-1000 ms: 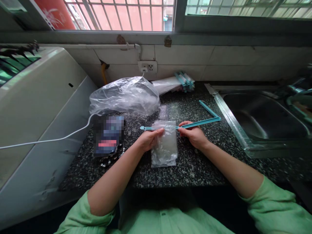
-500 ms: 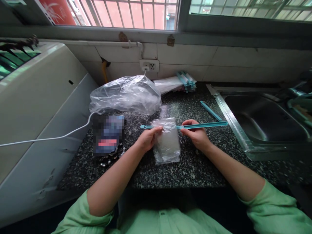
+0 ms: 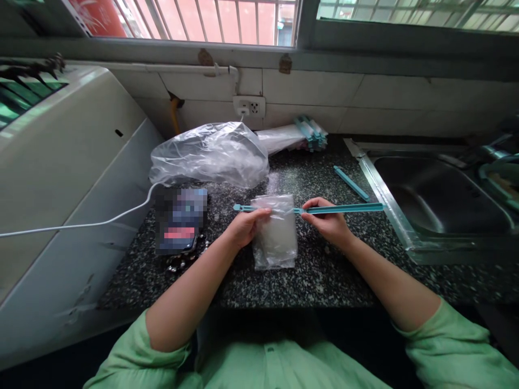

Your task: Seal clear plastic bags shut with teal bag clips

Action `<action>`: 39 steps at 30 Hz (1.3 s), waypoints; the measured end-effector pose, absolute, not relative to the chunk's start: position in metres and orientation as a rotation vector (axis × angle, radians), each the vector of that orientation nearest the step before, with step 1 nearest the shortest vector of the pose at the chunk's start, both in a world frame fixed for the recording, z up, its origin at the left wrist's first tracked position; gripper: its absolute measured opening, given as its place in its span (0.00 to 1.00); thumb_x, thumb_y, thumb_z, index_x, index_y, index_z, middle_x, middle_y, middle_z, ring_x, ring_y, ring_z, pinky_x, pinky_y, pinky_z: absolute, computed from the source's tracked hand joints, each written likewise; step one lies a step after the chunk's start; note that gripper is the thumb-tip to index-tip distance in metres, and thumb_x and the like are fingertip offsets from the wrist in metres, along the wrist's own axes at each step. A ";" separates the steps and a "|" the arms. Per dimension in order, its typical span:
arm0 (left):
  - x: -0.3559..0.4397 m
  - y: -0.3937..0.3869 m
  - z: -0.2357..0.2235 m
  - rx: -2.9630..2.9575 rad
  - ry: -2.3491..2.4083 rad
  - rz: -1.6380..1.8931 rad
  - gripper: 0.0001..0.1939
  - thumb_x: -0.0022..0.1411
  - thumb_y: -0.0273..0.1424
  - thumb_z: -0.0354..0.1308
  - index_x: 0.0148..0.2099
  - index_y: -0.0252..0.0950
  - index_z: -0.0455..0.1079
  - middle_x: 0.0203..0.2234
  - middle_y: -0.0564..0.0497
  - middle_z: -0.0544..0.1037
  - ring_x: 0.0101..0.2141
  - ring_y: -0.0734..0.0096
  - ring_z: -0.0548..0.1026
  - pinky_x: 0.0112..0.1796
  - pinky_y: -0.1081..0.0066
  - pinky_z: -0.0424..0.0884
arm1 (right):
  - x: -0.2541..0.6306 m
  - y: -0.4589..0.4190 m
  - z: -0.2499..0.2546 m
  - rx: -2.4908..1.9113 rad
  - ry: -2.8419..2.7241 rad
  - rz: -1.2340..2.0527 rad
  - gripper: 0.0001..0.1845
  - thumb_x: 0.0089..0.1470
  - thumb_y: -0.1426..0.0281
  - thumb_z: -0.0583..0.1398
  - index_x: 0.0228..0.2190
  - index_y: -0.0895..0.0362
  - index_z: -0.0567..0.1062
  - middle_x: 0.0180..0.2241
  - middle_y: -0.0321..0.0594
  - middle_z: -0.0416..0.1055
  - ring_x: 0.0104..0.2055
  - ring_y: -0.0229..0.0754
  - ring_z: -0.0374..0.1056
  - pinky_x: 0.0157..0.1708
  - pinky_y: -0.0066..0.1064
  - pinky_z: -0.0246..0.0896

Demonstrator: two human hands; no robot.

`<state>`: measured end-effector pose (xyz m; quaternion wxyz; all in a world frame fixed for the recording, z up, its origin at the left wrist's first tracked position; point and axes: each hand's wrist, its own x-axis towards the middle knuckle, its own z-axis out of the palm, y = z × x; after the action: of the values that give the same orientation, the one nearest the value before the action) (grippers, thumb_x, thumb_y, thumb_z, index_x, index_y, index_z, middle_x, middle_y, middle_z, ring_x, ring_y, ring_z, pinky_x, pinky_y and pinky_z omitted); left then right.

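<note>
A small clear plastic bag lies on the dark speckled counter between my hands. A long teal sealing clip runs across the bag's top edge, left tip near the bag, right end toward the sink. My left hand pinches the bag's top left corner together with the clip. My right hand grips the clip just right of the bag. A second teal strip lies loose on the counter behind.
A big crumpled clear bag sits behind, beside a bundle of teal clips and white sleeves. A phone with a white cable lies left. A steel sink is right, a white appliance left.
The clip's open arm swung down from its raised V position and now lies in line along the bag's top. Both hands stayed on the bag and clip.
</note>
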<state>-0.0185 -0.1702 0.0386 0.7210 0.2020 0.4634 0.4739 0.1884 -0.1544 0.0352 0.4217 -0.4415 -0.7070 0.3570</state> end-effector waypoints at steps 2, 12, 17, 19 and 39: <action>-0.019 -0.171 0.039 0.480 0.999 1.024 0.12 0.34 0.26 0.69 0.26 0.30 0.74 0.21 0.52 0.77 0.23 0.75 0.71 0.29 0.75 0.66 | 0.189 -0.154 0.035 -1.093 -1.801 0.898 0.14 0.47 0.57 0.62 0.29 0.56 0.70 0.25 0.34 0.68 0.25 0.35 0.62 0.25 0.28 0.59; -0.029 -0.170 0.036 0.628 0.883 0.896 0.15 0.36 0.24 0.68 0.32 0.30 0.76 0.27 0.48 0.80 0.29 0.71 0.74 0.37 0.71 0.68 | 0.188 -0.153 0.032 -1.106 -1.826 0.922 0.13 0.48 0.59 0.62 0.29 0.56 0.71 0.24 0.34 0.68 0.24 0.35 0.62 0.26 0.28 0.60; -0.034 -0.169 0.034 0.681 0.899 0.858 0.13 0.37 0.22 0.65 0.31 0.30 0.75 0.25 0.48 0.79 0.28 0.72 0.74 0.35 0.72 0.68 | 0.186 -0.154 0.030 -1.100 -1.804 0.954 0.11 0.47 0.61 0.62 0.29 0.56 0.71 0.24 0.34 0.67 0.24 0.35 0.61 0.25 0.28 0.59; -0.036 -0.168 0.035 0.691 0.906 0.872 0.12 0.37 0.22 0.64 0.31 0.30 0.75 0.25 0.49 0.79 0.27 0.74 0.74 0.34 0.74 0.67 | 0.185 -0.154 0.029 -1.079 -1.796 0.963 0.11 0.48 0.62 0.62 0.29 0.56 0.70 0.24 0.34 0.67 0.24 0.35 0.61 0.25 0.28 0.59; -0.029 -0.162 0.038 0.432 1.090 0.968 0.06 0.47 0.19 0.59 0.22 0.30 0.72 0.17 0.51 0.75 0.19 0.78 0.70 0.24 0.79 0.66 | 0.184 -0.156 0.027 -1.026 -1.836 0.790 0.11 0.49 0.61 0.62 0.32 0.55 0.70 0.28 0.37 0.70 0.29 0.38 0.67 0.30 0.30 0.65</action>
<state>-0.0287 -0.1616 0.0379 0.7248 0.1956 0.4941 0.4385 0.1841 -0.1560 0.0267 0.4326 -0.4118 -0.7366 0.3171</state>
